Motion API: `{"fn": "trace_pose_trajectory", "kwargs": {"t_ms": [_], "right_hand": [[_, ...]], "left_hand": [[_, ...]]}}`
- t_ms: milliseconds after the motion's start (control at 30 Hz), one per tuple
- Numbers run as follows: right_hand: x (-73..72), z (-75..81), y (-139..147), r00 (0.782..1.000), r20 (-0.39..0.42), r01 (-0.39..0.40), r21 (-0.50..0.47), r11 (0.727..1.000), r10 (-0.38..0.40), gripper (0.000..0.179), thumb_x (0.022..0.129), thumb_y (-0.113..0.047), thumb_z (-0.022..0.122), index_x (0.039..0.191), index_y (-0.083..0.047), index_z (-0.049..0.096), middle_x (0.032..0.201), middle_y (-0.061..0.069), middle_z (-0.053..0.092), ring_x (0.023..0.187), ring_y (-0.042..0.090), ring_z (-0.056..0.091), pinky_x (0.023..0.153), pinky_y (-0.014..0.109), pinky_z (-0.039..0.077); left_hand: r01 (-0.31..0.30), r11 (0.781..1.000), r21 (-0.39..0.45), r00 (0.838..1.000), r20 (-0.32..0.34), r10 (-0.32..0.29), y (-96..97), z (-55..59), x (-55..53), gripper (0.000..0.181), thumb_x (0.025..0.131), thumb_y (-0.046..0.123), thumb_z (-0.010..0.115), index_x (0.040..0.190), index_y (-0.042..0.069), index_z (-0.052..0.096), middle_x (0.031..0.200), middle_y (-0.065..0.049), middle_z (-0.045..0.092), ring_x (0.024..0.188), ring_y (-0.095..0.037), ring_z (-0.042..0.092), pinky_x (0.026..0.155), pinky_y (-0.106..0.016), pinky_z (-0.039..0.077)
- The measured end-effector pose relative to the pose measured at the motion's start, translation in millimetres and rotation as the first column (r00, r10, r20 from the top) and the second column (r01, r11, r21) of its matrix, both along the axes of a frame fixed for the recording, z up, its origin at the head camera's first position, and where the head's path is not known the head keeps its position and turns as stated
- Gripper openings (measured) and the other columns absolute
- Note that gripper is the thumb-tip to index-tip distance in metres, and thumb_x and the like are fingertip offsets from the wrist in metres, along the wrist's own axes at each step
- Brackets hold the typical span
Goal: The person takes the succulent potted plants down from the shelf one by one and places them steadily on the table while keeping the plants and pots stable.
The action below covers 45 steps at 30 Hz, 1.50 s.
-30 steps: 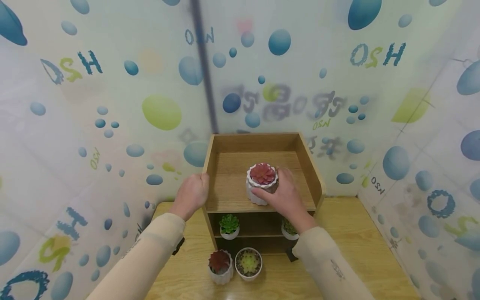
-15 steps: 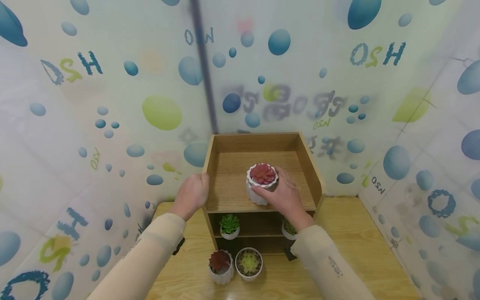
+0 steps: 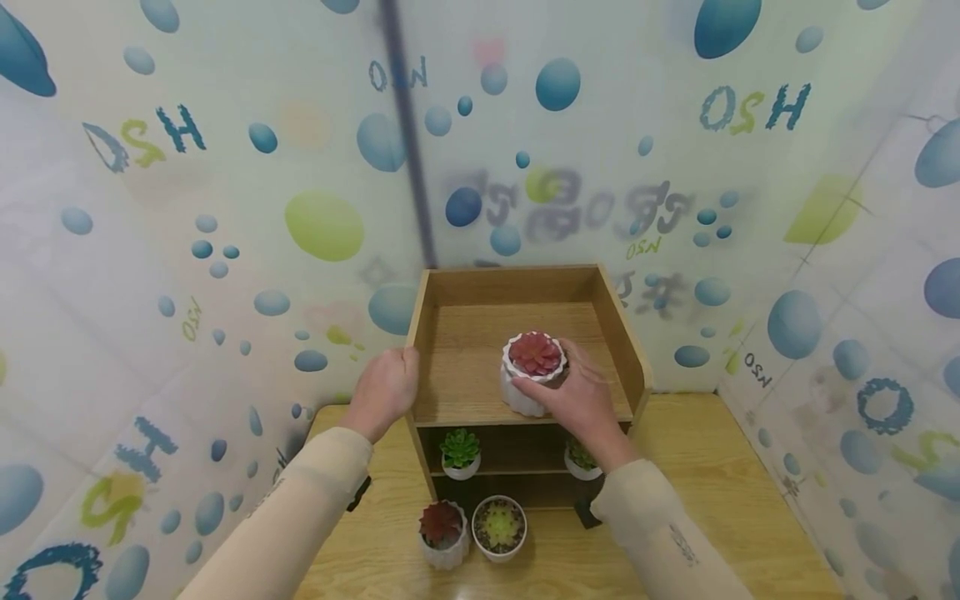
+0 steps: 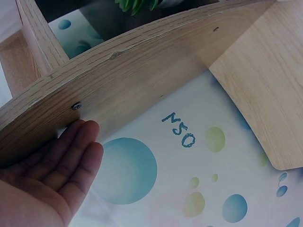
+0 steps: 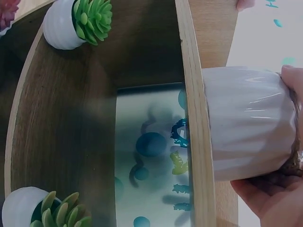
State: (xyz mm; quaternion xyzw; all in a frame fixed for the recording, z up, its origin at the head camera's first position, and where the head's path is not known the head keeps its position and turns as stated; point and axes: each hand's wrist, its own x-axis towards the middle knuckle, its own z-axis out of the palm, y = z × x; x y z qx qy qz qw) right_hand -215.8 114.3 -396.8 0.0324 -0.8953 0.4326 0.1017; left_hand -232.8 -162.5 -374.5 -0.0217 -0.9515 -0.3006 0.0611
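My right hand (image 3: 583, 404) grips a white fluted pot with a red succulent (image 3: 535, 353), thumb at the near side of its rim and fingers round its right side. The pot stands upright at the front of the wooden shelf's (image 3: 480, 333) top tier; in the right wrist view its white wall (image 5: 251, 123) shows close beside the tier's front edge. My left hand (image 3: 382, 393) holds the shelf's left side panel. In the left wrist view its fingers (image 4: 78, 156) lie along the panel's outer face near a screw; its thumb is hidden there.
A green succulent (image 3: 460, 450) and another potted succulent (image 3: 582, 458), partly behind my right arm, sit on the middle tier. On the table (image 3: 712, 483) before the shelf stand a dark red succulent (image 3: 440, 525) and a yellow-green one (image 3: 500, 527). Patterned curtains (image 3: 322, 225) surround everything.
Within the last half second, my right hand and the red succulent's pot have shifted slightly right and toward the front edge. The left hand keeps its place on the side panel.
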Motion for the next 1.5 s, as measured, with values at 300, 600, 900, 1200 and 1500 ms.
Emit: {"fn": "trace_pose_trajectory", "kwargs": {"t_ms": [300,600,900,1200,1500], "right_hand": [[11.7,2.6,11.6,0.999,0.025,0.037,-0.012,0.999,-0.037,0.097,0.078,-0.054,0.085,0.152,-0.006,0.044,0.151,0.018,0.05,0.137,0.041,0.05,0.109,0.063,0.042],[21.9,2.2,20.7,0.999,0.031,0.031,-0.03,0.999,-0.03,0.094,0.077,-0.056,0.086,0.15,-0.012,0.047,0.148,0.014,0.054,0.134,0.038,0.053,0.108,0.064,0.041],[33.3,-0.5,27.2,0.998,-0.064,0.008,-0.067,0.998,-0.012,0.085,0.075,-0.046,0.09,0.144,-0.012,0.054,0.139,0.012,0.061,0.126,0.033,0.06,0.104,0.058,0.047],[50.1,3.2,31.8,0.997,-0.071,0.016,-0.006,1.0,-0.017,0.086,0.076,-0.046,0.089,0.144,-0.007,0.053,0.144,0.015,0.057,0.132,0.035,0.054,0.106,0.063,0.043],[69.3,4.6,38.8,0.999,-0.044,0.015,-0.015,1.0,-0.016,0.095,0.077,-0.046,0.089,0.15,-0.001,0.047,0.155,0.021,0.046,0.143,0.043,0.043,0.11,0.065,0.04]], "left_hand": [[0.0,1.0,0.006,1.0,0.009,0.0,-0.4,-0.5,0.6,0.058,0.109,0.031,0.018,0.062,0.01,0.043,0.059,-0.008,0.043,0.052,-0.024,0.039,0.056,-0.037,0.04],[0.003,1.0,0.004,1.0,0.003,-0.003,0.2,-0.7,0.0,0.057,0.109,0.031,0.018,0.062,0.01,0.044,0.06,-0.009,0.044,0.053,-0.024,0.039,0.057,-0.036,0.039],[0.015,1.0,0.021,1.0,0.004,-0.015,0.3,-1.8,0.4,0.058,0.11,0.031,0.018,0.061,0.011,0.042,0.057,-0.007,0.041,0.051,-0.022,0.037,0.055,-0.036,0.039],[0.009,1.0,0.016,1.0,0.001,-0.009,0.5,-1.7,1.5,0.058,0.11,0.031,0.018,0.061,0.011,0.042,0.057,-0.006,0.041,0.051,-0.022,0.036,0.055,-0.036,0.038],[0.005,1.0,0.023,1.0,-0.007,-0.005,0.5,-2.6,0.1,0.057,0.109,0.031,0.018,0.06,0.011,0.041,0.056,-0.006,0.04,0.051,-0.022,0.035,0.054,-0.036,0.038]]}}
